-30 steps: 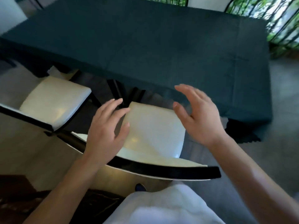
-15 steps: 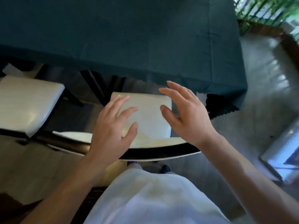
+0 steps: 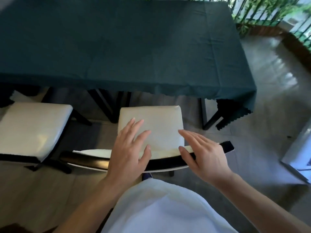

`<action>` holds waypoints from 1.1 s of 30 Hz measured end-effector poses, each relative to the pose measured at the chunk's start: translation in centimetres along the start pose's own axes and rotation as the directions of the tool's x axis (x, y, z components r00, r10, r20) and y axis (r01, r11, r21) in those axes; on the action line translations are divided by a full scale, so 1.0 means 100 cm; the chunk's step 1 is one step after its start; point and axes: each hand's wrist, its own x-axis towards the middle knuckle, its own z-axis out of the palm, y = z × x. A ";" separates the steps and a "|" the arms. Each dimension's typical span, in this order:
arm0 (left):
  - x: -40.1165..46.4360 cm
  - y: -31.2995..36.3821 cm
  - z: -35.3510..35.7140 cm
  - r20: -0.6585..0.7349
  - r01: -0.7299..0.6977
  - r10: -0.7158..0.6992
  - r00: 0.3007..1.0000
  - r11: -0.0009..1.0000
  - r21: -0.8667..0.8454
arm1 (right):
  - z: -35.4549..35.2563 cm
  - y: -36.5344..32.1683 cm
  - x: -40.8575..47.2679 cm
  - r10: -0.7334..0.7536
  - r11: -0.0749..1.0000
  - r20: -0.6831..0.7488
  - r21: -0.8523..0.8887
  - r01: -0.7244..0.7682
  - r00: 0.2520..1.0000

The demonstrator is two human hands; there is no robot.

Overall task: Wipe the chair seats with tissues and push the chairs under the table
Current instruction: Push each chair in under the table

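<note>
A chair with a cream seat (image 3: 161,121) and a black backrest (image 3: 165,161) stands right in front of me, its seat pointing at the table (image 3: 117,47) draped in a dark green cloth. My left hand (image 3: 129,148) hovers with spread fingers over the backrest's middle. My right hand (image 3: 202,152) is open above the backrest's right end. Neither hand holds anything. No tissue is visible. A second cream-seated chair (image 3: 32,128) stands to the left, also pulled out from the table.
Black table legs (image 3: 204,115) stand beyond the near chair's seat. Grey floor (image 3: 269,106) lies to the right, with a white object (image 3: 299,158) at the right edge. Green plants behind railings (image 3: 269,12) are at the back right.
Both hands have come lower and nearer to the backrest of the chair in front. The view has swung so that the chair now sits squarely facing the table.
</note>
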 end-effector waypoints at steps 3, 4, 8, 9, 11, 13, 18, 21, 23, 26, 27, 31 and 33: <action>-0.019 -0.001 0.004 0.059 0.101 -0.111 0.992 0.983 0.153 | 0.006 0.005 -0.004 -0.034 0.991 -0.003 -0.131 0.033 0.999; -0.030 -0.003 0.005 0.084 0.124 -0.145 0.986 0.969 0.214 | 0.009 0.006 -0.009 -0.032 0.981 0.009 -0.190 0.033 0.999; -0.063 -0.003 0.008 -0.005 0.142 -0.145 0.989 0.955 0.261 | 0.007 0.018 -0.029 -0.047 0.972 -0.009 -0.233 0.044 0.999; -0.062 -0.001 0.011 -0.066 0.153 -0.141 0.988 0.959 0.238 | 0.006 0.021 -0.031 -0.055 0.971 0.005 -0.231 0.055 0.998; -0.059 0.004 0.017 -0.158 0.182 -0.148 0.976 0.956 0.231 | 0.006 0.024 -0.032 -0.070 0.969 0.035 -0.235 0.076 0.997; -0.059 0.003 0.021 -0.171 0.184 -0.141 0.975 0.946 0.266 | 0.005 0.025 -0.032 -0.087 0.968 0.049 -0.232 0.096 0.995; -0.060 -0.006 0.028 -0.236 0.139 -0.076 0.969 0.954 0.264 | 0.010 0.026 -0.038 -0.083 0.958 0.045 -0.272 0.092 0.996; -0.056 -0.009 0.030 -0.300 0.125 -0.040 0.953 0.954 0.271 | 0.012 0.025 -0.036 -0.079 0.956 0.041 -0.281 0.088 0.996; -0.057 -0.013 0.033 -0.315 0.109 -0.007 0.949 0.944 0.310 | 0.011 0.025 -0.035 -0.088 0.955 0.049 -0.280 0.098 0.995; -0.056 -0.018 0.037 -0.347 0.078 0.042 0.937 0.942 0.327 | 0.012 0.024 -0.035 -0.083 0.946 0.068 -0.307 0.100 0.994; -0.054 -0.020 0.039 -0.358 0.074 0.050 0.932 0.943 0.325 | 0.013 0.023 -0.035 -0.077 0.944 0.065 -0.318 0.094 0.995; -0.049 -0.034 0.039 -0.387 0.077 0.068 0.920 0.934 0.348 | 0.018 0.015 -0.031 -0.082 0.933 0.036 -0.350 0.089 0.996; -0.045 -0.049 0.034 -0.383 0.060 0.087 0.919 0.932 0.357 | 0.023 0.005 -0.025 -0.076 0.926 0.055 -0.367 0.091 0.996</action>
